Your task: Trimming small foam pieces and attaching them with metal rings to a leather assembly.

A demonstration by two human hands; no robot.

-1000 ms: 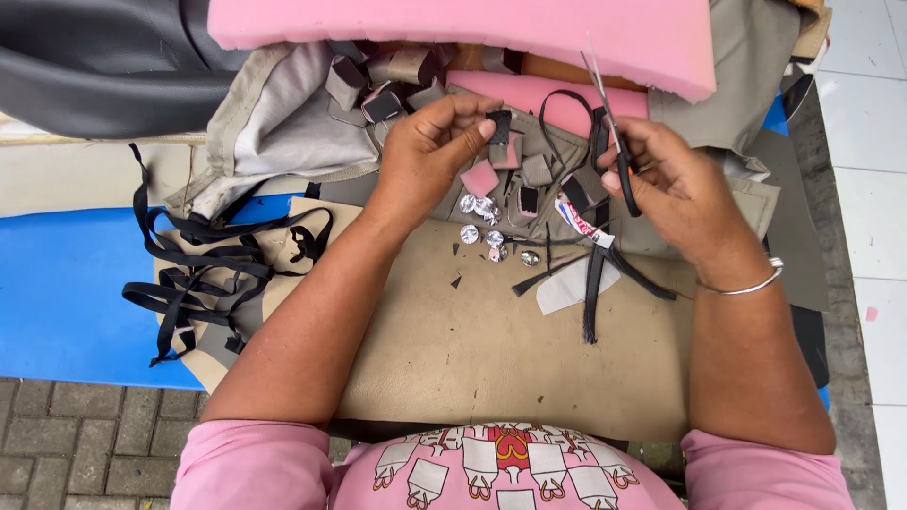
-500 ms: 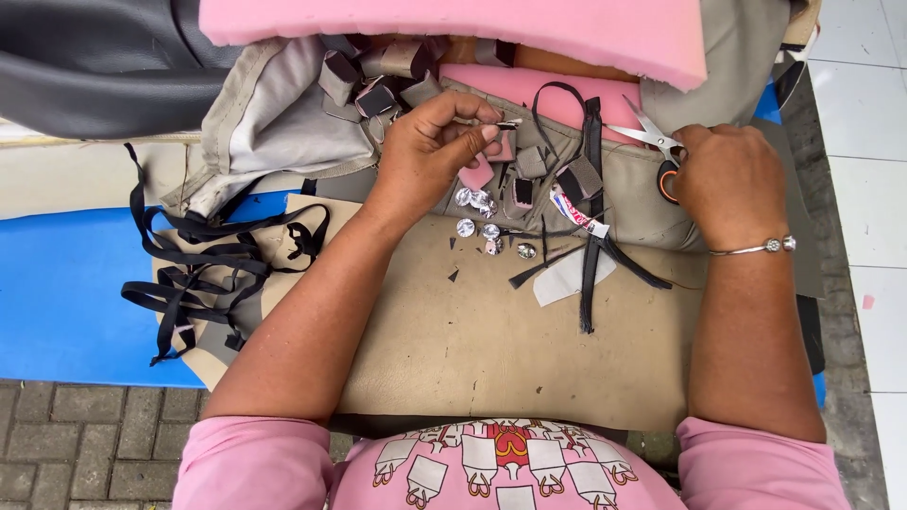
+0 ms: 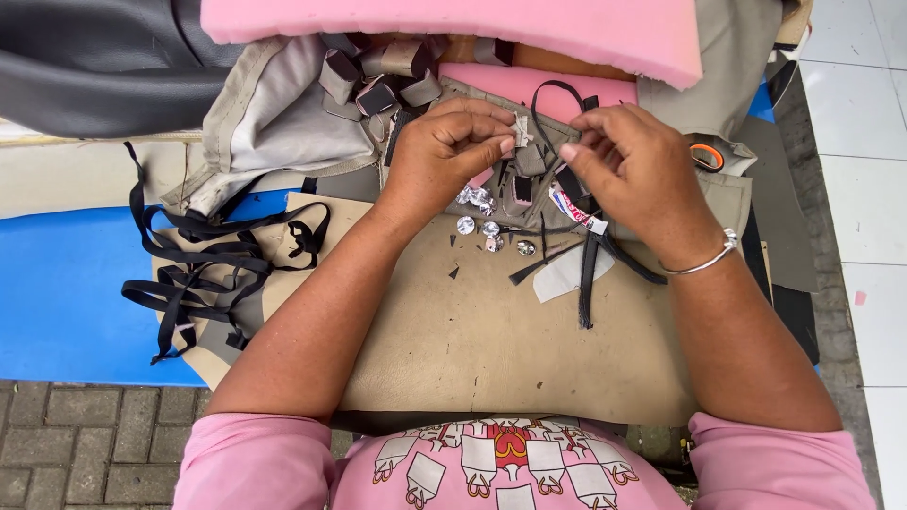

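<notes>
Item, left: tangle of black straps (image 3: pixel 203 274), untouched on the tan vinyl sheet (image 3: pixel 472 340). Centre: our left hand (image 3: pixel 444 156) pinches a small grey tab (image 3: pixel 521 130); silver button shells (image 3: pixel 491 227) lie loose below, none yet covered. Right: our right hand (image 3: pixel 633 170), fingertips closed toward the tab; scissors (image 3: pixel 707 156) set aside.

A single head-worn camera looks steeply down from just above the person's chest, facing forward over the tan worktop (image 3: pixel 491 349). It sits close: both forearms fill the middle, and the pink foam slab (image 3: pixel 453 24) beyond the worktop crosses the top edge.
</notes>
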